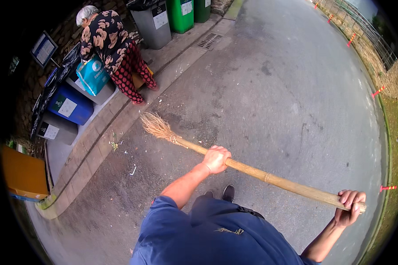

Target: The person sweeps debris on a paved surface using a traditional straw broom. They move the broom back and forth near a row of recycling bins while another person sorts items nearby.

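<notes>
A broom with a thick bamboo handle slants across the view in front of me. My left hand is closed around the handle, a little behind the bound bristles. At the far right, my right hand grips the handle's end. The twig bristles point to the upper left, near the kerb; whether they touch the asphalt I cannot tell. Small litter lies around them: a bent white strip, scattered white bits and some green leaf scraps beside the kerb.
A person in patterned clothes bends over the bins at upper left, by a turquoise bag. Blue, grey and green bins line the kerb. A drain grate is set beside it. Red posts edge the road's right side.
</notes>
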The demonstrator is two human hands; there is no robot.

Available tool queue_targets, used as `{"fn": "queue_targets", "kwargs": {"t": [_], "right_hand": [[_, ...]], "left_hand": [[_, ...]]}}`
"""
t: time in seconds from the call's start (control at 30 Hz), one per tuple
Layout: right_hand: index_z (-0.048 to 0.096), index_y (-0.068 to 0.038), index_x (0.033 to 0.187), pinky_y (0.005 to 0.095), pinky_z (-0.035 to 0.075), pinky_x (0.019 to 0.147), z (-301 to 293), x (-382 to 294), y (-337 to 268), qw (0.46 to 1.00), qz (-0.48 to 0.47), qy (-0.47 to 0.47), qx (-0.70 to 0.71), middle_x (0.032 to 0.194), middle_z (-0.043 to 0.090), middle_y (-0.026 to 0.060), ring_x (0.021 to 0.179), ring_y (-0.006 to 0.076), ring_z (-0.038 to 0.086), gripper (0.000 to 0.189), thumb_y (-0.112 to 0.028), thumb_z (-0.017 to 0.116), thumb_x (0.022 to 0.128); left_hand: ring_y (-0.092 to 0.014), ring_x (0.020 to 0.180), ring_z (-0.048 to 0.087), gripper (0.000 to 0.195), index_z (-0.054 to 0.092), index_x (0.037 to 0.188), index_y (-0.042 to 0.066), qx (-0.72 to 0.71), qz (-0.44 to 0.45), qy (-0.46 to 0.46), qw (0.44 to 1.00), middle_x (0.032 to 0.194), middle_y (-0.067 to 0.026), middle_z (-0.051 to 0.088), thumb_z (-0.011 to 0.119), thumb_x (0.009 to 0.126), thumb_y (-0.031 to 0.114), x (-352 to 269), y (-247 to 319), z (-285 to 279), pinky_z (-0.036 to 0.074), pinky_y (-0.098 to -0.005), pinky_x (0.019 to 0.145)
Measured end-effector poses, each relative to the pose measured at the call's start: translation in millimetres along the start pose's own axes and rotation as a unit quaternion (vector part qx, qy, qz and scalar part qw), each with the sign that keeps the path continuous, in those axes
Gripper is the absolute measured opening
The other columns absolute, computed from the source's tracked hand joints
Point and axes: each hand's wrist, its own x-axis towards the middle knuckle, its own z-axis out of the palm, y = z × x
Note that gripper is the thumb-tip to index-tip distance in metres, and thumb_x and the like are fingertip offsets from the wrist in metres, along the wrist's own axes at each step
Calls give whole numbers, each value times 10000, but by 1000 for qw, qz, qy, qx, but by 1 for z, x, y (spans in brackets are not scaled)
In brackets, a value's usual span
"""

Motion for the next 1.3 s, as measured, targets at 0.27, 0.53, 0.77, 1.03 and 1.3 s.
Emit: {"fn": "queue_targets", "kwargs": {"t": [0.27, 0.53, 0.77, 1.03, 1.3], "right_hand": [[413, -99, 809, 406, 438, 796, 21, -21, 10, 995, -2, -49, -89, 669, 493, 35, 697, 190, 526, 274, -253, 635, 762], [510, -78, 713, 441, 501, 745, 201, -11, 68, 946, -70, -251, -194, 707, 631, 80, 759, 269, 651, 228, -239, 667, 751], [405, -65, 883, 423, 441, 803, 195, 56, 24, 991, -36, -40, -119, 644, 509, 36, 648, 195, 564, 211, -177, 572, 820], [394, -66, 1014, 355, 363, 741, 198, 81, -19, 973, -131, -87, -171, 653, 397, -1, 663, 128, 444, 293, -213, 546, 811], [430, -65, 1034, 267, 379, 683, 286, 98, -16, 943, -204, -216, -150, 544, 520, -93, 528, 58, 533, 366, -290, 573, 784]], "left_hand": [[-250, 865, 551, 176, 594, 788, 100, 41, -9, 43, 998, 802, -52, 594, 611, 614, 84, 65, -38, -17, 414, -371, 776], [-227, 998, 533, 185, 613, 826, 116, 27, -111, 34, 993, 944, -40, 605, 604, 659, 39, 49, -186, -45, 426, -347, 859], [-282, 850, 577, 152, 584, 787, 119, -78, -29, -18, 996, 798, -78, 606, 623, 642, 138, 25, -159, -92, 467, -398, 736], [-309, 747, 567, 163, 526, 735, 95, -137, 38, 136, 980, 703, -93, 560, 642, 625, 128, 50, -155, -114, 448, -418, 640], [-310, 727, 564, 198, 513, 759, 96, -169, 21, 141, 975, 691, -87, 551, 648, 615, 101, -29, -178, -134, 443, -418, 626]]}}
